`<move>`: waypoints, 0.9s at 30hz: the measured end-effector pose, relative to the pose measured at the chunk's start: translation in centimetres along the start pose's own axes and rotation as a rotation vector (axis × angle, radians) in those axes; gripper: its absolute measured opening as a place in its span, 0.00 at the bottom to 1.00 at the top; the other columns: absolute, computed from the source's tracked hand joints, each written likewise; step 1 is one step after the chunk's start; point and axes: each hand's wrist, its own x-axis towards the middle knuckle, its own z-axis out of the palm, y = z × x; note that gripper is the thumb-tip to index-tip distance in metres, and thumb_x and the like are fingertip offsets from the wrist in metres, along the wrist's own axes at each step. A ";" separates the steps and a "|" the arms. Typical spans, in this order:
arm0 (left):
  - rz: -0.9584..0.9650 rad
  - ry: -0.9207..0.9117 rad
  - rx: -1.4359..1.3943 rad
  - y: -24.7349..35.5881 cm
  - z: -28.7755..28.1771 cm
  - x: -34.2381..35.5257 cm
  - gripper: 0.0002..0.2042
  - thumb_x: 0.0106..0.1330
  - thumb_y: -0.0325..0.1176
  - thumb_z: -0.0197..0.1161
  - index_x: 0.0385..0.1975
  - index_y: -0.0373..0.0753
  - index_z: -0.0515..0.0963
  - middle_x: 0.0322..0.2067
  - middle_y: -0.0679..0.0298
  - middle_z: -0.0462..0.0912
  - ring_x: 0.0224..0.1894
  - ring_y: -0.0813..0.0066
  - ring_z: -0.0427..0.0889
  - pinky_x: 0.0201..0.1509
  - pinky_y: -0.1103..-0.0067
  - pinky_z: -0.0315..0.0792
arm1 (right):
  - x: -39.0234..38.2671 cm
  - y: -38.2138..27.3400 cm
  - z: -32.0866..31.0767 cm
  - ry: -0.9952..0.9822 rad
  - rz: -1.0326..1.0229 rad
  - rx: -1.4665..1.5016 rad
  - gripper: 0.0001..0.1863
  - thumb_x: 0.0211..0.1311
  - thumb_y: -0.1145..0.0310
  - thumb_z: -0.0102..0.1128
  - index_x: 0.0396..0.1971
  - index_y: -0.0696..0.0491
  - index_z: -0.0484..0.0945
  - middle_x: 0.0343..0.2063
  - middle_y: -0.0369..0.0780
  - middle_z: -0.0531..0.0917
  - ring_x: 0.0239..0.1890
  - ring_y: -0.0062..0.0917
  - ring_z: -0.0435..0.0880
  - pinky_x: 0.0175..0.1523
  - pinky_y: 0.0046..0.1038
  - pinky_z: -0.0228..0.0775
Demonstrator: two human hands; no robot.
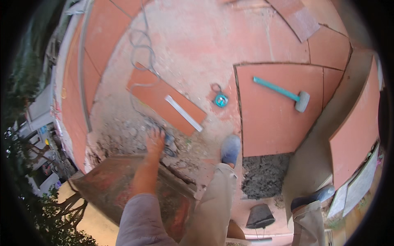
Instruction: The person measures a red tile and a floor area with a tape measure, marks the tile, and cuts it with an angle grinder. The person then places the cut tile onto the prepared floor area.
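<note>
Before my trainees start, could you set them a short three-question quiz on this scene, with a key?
1. Where does the turquoise-handled, grey-headed mallet lie?
A) in the black bucket
B) on the wide, flat terracotta slab
C) on the dark mortar
2. True or false: the straight white strip lies on an oblong orange-terracotta tile.
3. Which hand is at the dark-blue tool?

Key: 1. B; 2. true; 3. the left hand.

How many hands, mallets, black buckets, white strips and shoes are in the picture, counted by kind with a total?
Hands: 1, the left hand
Mallets: 1, the teal-handled mallet
Black buckets: 1, the black bucket
White strips: 1, the white strip
Shoes: 2, the left shoe and right shoe
Total: 6
</note>
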 end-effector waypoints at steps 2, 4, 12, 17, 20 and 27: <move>0.061 0.047 0.113 -0.1 3.7 3.3 0.23 0.78 0.40 0.46 0.71 0.52 0.66 0.78 0.61 0.55 0.79 0.55 0.52 0.76 0.43 0.48 | 0.8 -0.4 0.0 -0.025 -0.012 -0.034 0.19 0.68 0.71 0.58 0.56 0.61 0.78 0.35 0.44 0.88 0.33 0.25 0.86 0.38 0.30 0.79; 0.121 0.072 0.219 0.1 6.4 5.5 0.21 0.76 0.40 0.50 0.67 0.50 0.71 0.74 0.60 0.64 0.78 0.57 0.56 0.76 0.46 0.51 | 0.8 -0.5 -0.4 -0.055 -0.008 -0.069 0.18 0.69 0.71 0.58 0.56 0.61 0.79 0.35 0.44 0.88 0.33 0.25 0.86 0.39 0.30 0.79; 0.188 0.052 0.037 -1.6 5.4 5.0 0.13 0.68 0.30 0.61 0.51 0.49 0.75 0.64 0.66 0.73 0.69 0.61 0.68 0.76 0.42 0.50 | -7.1 2.0 -3.9 -0.131 0.154 -0.099 0.16 0.69 0.70 0.59 0.53 0.61 0.80 0.35 0.44 0.88 0.35 0.25 0.87 0.41 0.30 0.80; 0.412 -0.112 -0.384 -1.9 -2.3 -0.6 0.36 0.38 0.37 0.81 0.54 0.44 0.78 0.58 0.58 0.78 0.63 0.51 0.74 0.71 0.50 0.64 | -19.1 6.2 -9.3 -0.161 0.333 -0.062 0.15 0.69 0.70 0.60 0.51 0.61 0.80 0.35 0.44 0.88 0.36 0.24 0.87 0.42 0.30 0.81; 0.726 -0.225 -0.660 -0.9 -12.5 -4.6 0.36 0.36 0.39 0.83 0.51 0.40 0.80 0.49 0.54 0.84 0.57 0.54 0.81 0.65 0.65 0.73 | -25.0 8.7 -12.6 -0.148 0.406 -0.037 0.14 0.69 0.70 0.60 0.50 0.61 0.81 0.35 0.44 0.88 0.37 0.24 0.88 0.43 0.30 0.81; 0.869 -0.657 -1.508 9.8 -38.7 -18.4 0.34 0.51 0.31 0.79 0.60 0.34 0.75 0.52 0.60 0.85 0.53 0.69 0.82 0.62 0.69 0.75 | -20.2 2.3 -20.4 0.111 0.243 0.316 0.12 0.67 0.64 0.67 0.44 0.56 0.84 0.37 0.45 0.89 0.42 0.28 0.89 0.50 0.30 0.81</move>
